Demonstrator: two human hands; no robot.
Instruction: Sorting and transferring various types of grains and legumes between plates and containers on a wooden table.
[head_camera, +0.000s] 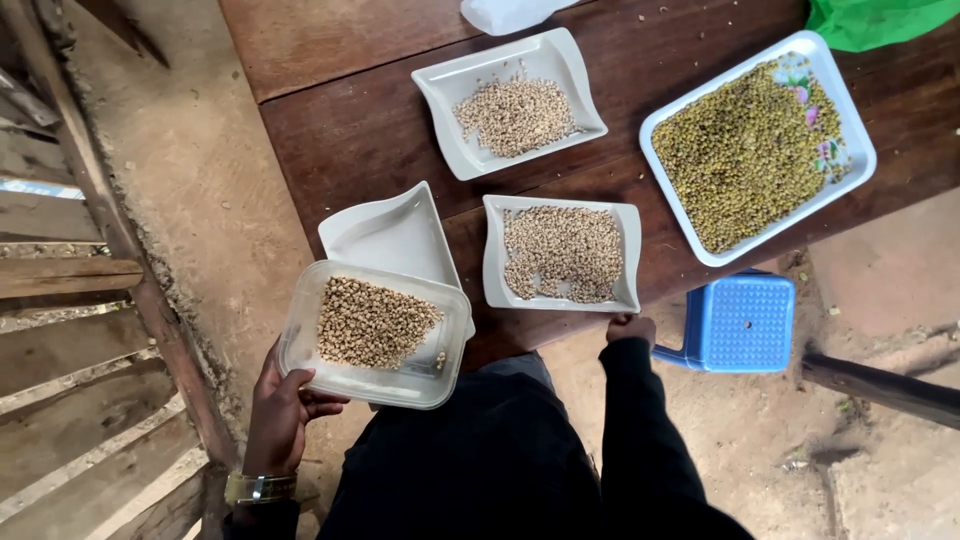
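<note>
My left hand (280, 410) grips the near-left corner of a clear plastic container (300, 340) half filled with brownish grain, held tilted over an empty white dish (385, 235) at the table's corner. My right hand (630, 328) rests closed on the near edge of the dark wooden table (350, 130), just below a white rectangular dish (493, 260) of pale grain. A second white dish (440, 85) of pale grain lies further back. A large white tray (845, 115) with a flower print holds green-yellow grain at the right.
A blue plastic stool (740, 320) stands under the table's near-right side on the dirt floor. A green bag (875, 20) and a clear plastic piece (505, 12) lie at the far edge. Wooden slats (70, 290) run along the left. A wooden beam (880, 385) lies right.
</note>
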